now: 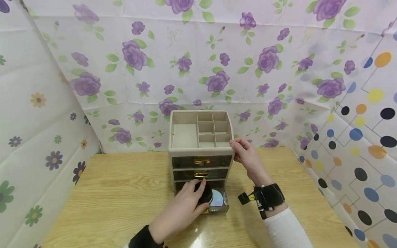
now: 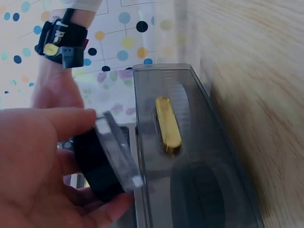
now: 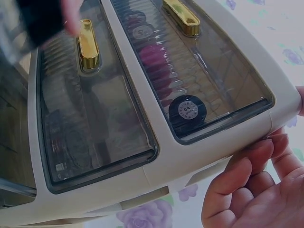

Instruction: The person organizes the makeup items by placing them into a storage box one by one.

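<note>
A cream desktop organizer [image 1: 201, 151] stands on the table with its bottom drawer [image 1: 222, 209] pulled out. Over that drawer my left hand [image 1: 178, 213] grips a round black-lidded jar [image 2: 97, 164], whose lower part looks clear in the left wrist view. Beside the jar, a pale blue round item [image 1: 217, 198] lies in the drawer. The thumb and fingers of my right hand [image 1: 247, 159] hold the organizer's right side near its top front corner. In the right wrist view, that hand [image 3: 261, 185] is curled against the cream side wall.
Two closed smoky drawers with gold handles [image 1: 202, 161] sit above the open one. Through the top drawer show a black round item [image 3: 186, 114] and pink items [image 3: 154, 57]. Divided compartments [image 1: 214, 127] top the organizer. A floral cloth [image 1: 133, 55] hangs behind the wooden table [image 1: 124, 193].
</note>
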Demonstrator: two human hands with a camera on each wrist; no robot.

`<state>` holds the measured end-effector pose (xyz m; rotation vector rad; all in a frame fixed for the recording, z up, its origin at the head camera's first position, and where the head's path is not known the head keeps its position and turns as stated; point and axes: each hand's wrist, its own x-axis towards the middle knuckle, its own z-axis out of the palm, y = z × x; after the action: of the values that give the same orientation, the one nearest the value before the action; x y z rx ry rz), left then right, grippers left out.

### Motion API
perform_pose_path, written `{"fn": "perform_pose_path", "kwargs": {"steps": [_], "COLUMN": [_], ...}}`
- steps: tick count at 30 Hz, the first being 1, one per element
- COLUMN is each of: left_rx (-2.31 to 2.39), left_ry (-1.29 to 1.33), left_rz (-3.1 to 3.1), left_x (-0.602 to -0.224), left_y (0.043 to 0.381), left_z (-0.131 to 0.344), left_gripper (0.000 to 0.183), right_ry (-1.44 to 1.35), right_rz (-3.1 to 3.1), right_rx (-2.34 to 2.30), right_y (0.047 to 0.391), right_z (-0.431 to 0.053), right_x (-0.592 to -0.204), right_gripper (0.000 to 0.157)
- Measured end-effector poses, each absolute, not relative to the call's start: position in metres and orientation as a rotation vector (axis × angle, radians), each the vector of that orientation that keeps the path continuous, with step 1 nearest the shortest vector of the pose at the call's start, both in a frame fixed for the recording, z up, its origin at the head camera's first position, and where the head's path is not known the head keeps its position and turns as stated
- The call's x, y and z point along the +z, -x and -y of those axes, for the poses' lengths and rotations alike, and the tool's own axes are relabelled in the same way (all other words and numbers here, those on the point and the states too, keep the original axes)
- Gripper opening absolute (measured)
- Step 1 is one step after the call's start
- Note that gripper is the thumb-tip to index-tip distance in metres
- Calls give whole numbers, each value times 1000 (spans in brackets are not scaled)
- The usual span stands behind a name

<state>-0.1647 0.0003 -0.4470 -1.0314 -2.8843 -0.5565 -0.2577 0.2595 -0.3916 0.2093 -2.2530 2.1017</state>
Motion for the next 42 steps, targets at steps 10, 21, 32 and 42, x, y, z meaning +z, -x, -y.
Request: {"fn": "perform_pose_path", "kwargs": {"steps": [10,21,32,42], "left_rx": [-369,24,86,-248], "left_ry": [1120,1009,893,872], "left_rz": [2909,2612,2404,2367], "left_x": [-444,-465,-482,-490], "left_y": [178,194,214,210], "left_z": [-21,-28,-24,-11], "left_gripper": [59,20,31,15], "right_ry": [-225,-207,-190,-172], "right_rz": [2235,2252,2254,2293], "right_rx": [2096,2077,2078,2061], "right_y": [259,262,262,260], "right_z": [-262,-264,-265,-262], "right_x": [-388,-388,-386,-392], "right_gripper": [32,34,37,40]}}
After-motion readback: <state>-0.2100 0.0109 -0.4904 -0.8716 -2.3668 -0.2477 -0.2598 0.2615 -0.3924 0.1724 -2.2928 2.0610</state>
